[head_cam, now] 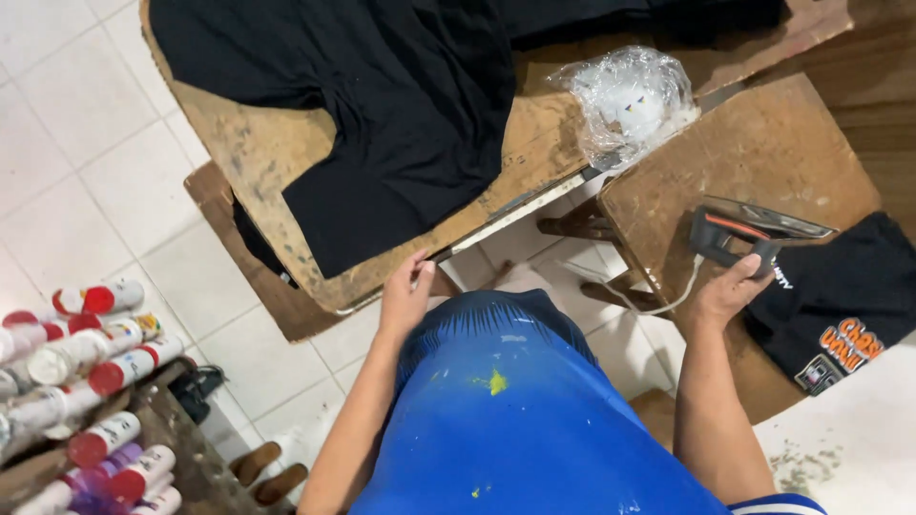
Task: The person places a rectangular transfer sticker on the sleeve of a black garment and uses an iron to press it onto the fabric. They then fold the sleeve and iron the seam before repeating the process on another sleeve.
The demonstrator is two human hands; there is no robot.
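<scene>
Iron (754,229) on small table, handle against right grip (730,286).

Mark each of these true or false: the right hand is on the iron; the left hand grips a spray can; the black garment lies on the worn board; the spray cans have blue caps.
1. The right hand is on the iron. True: its fingers reach the iron's handle.
2. The left hand grips a spray can. False: it rests at the edge of the worn board; the spray cans lie apart on the lower left.
3. The black garment lies on the worn board. True.
4. The spray cans have blue caps. False: most caps are red.
</scene>
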